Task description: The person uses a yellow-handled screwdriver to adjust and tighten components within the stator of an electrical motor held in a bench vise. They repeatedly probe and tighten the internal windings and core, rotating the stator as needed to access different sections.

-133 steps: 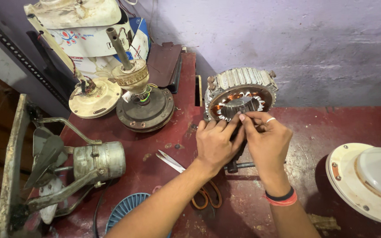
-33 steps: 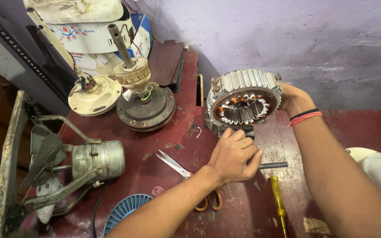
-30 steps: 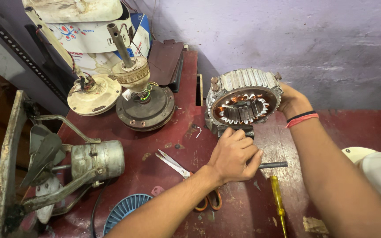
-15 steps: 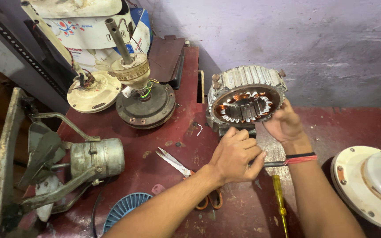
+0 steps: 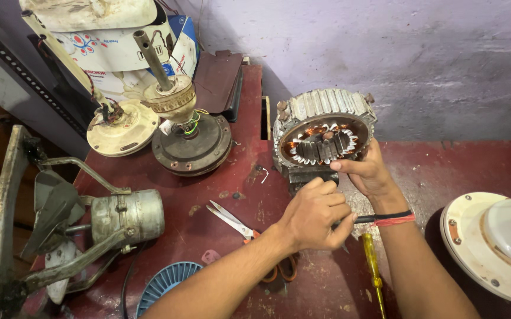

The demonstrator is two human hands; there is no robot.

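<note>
The right hand [image 5: 369, 172] has come round from behind the stator [image 5: 323, 137] to grip its lower front rim, while the left hand [image 5: 316, 214], fisted on a hidden tool, sits just below it on the red bench [image 5: 220, 195].

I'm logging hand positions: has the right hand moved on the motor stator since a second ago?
Yes. The right hand has come from the stator's right side, near the wall, down to its lower front rim, closer to the left hand.
</note>
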